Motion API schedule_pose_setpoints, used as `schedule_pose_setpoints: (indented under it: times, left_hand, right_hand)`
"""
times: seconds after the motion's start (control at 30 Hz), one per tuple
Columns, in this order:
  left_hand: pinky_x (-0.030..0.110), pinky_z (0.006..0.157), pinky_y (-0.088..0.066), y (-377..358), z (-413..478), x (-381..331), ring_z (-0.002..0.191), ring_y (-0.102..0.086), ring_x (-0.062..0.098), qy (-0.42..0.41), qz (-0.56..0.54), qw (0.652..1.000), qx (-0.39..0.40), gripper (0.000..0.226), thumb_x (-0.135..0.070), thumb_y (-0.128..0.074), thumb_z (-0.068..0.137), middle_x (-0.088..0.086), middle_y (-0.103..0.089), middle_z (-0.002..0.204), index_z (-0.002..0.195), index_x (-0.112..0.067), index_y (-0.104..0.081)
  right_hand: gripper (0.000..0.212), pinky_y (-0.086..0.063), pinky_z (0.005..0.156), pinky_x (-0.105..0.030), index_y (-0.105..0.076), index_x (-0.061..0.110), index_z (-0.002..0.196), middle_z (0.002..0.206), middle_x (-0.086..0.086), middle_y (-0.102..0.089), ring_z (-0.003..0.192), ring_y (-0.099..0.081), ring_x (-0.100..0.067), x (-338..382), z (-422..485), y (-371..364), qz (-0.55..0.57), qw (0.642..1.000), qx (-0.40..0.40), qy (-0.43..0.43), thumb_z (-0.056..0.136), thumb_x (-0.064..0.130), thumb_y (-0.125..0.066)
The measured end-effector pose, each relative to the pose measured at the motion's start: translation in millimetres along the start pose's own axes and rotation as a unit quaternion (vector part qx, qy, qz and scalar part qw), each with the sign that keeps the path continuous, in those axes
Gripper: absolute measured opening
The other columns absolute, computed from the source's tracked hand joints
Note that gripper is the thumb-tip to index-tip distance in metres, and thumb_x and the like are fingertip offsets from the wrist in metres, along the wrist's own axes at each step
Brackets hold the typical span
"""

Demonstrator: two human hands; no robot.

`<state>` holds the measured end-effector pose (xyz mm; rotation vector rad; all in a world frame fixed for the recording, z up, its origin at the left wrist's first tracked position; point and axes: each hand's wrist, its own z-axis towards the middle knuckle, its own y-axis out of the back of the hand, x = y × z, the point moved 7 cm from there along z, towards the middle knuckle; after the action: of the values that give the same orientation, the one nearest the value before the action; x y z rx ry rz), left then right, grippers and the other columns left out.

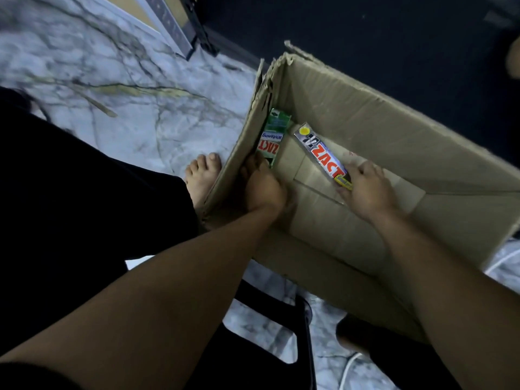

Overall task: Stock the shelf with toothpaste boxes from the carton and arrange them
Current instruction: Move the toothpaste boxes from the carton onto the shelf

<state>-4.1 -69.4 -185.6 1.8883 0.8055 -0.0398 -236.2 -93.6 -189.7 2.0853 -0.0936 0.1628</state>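
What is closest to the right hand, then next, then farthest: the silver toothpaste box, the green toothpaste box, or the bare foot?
Measured from the right hand in the head view:
1. Silver toothpaste box: in the hand's grip, on the carton floor.
2. Green toothpaste box: against the carton's left wall, by the left hand.
3. Bare foot: outside the carton, on the marble floor.

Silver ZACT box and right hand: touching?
Touching. The head view shows the right hand with fingers wrapped over the near end of the silver ZACT box.
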Motion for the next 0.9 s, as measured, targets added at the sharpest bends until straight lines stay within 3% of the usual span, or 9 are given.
schedule_pose_setpoints:
  times: [0.23, 0.5, 0.7, 0.9]
  left_hand:
    - [0.047, 0.104, -0.041, -6, 3, 8, 0.123, -0.043, 0.038, 0.019, -0.039, 0.999, -0.011, 0.046, -0.024, -0.062, 0.088, 0.016, -0.039, 0.137, 0.132, -0.011, -0.053]
    - [0.051, 0.098, -0.046, -18, 5, 17, 0.117, -0.049, 0.039, 0.041, -0.065, 0.997, -0.012, 0.072, -0.027, -0.070, 0.077, 0.013, -0.039, 0.135, 0.141, -0.017, -0.038]
    - [0.047, 0.103, -0.047, -24, 3, 20, 0.125, -0.053, 0.034, 0.054, -0.102, 0.993, 0.037, 0.078, -0.017, -0.070, 0.087, 0.012, -0.051, 0.141, 0.152, -0.020, -0.026]
    - [0.038, 0.095, -0.051, -7, -9, 14, 0.117, -0.060, 0.033, 0.055, -0.080, 0.992, 0.083, 0.048, -0.024, -0.073, 0.087, 0.014, -0.063, 0.127, 0.129, -0.011, -0.055]
  right_hand:
    - [0.054, -0.045, 0.089, -0.045, -0.052, 0.010, 0.125, 0.121, -0.020, -0.050, 0.113, -0.046, -0.041, -4, -13, -15, 0.029, 0.998, 0.034, -0.048, 0.086, 0.045, -0.064]
    - [0.067, -0.048, 0.085, -0.038, -0.046, 0.008, 0.129, 0.124, -0.018, -0.052, 0.109, -0.053, -0.036, -10, -40, -31, 0.044, 0.993, 0.040, -0.104, 0.083, 0.052, -0.066]
    - [0.056, -0.050, 0.085, -0.037, -0.045, 0.011, 0.137, 0.126, -0.018, -0.056, 0.110, -0.057, -0.036, -1, -42, -30, 0.113, 0.989, 0.008, -0.095, 0.092, 0.039, -0.063]
    - [0.045, -0.051, 0.082, -0.037, -0.057, 0.010, 0.125, 0.113, -0.020, -0.067, 0.102, -0.061, -0.039, -6, -55, -24, 0.163, 0.977, 0.039, -0.133, 0.087, 0.032, -0.066]
